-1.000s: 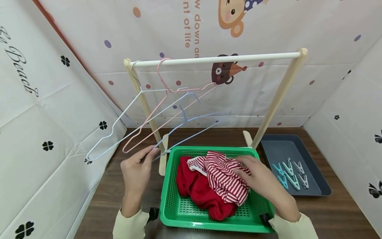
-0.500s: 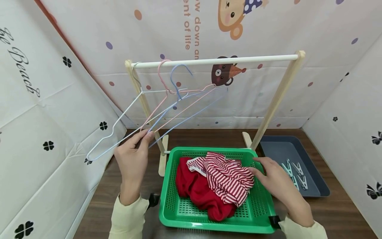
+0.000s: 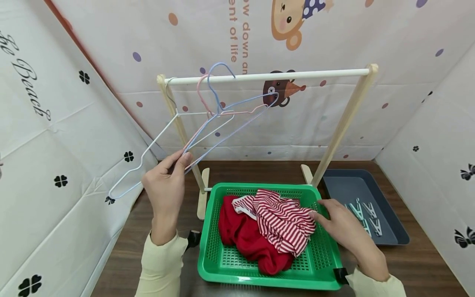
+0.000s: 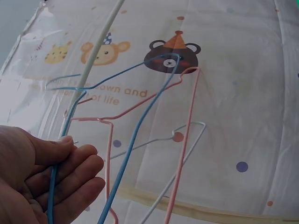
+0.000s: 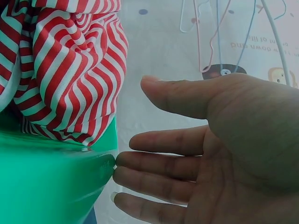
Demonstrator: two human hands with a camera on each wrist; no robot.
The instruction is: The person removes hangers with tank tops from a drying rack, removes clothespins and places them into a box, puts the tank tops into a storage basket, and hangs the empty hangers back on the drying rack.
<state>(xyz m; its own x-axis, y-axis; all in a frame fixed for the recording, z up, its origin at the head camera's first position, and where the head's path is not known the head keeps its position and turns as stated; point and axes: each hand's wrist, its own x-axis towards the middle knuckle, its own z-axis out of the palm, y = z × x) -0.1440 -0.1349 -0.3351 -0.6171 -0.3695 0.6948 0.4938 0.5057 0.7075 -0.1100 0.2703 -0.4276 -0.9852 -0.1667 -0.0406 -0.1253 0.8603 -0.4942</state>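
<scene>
My left hand (image 3: 165, 181) pinches the left end of a blue wire hanger (image 3: 237, 99) between thumb and fingers. The hook of this hanger stands at the white rod (image 3: 297, 75), overlapping it in the head view. Behind it a pink hanger (image 4: 140, 103) and a white hanger (image 3: 157, 138) hang on the rod toward its left end. My right hand (image 3: 346, 227) is relaxed at the right rim of a green basket (image 3: 271, 282), fingers straight and holding nothing. In the basket lie a red-and-white striped garment (image 3: 283, 222) and a plain red garment (image 3: 245, 235).
Wooden posts (image 3: 345, 128) carry the rod on both sides, with feet on the brown table (image 3: 126, 251). At the right a dark grey tray (image 3: 345, 181) holds several clothespins (image 3: 371, 209). Printed white sheets (image 3: 89, 206) stand around the back and sides.
My left hand has lifted the blue hanger from above the basket up to the rod. My right hand has drawn back to the right, off the striped garment.
</scene>
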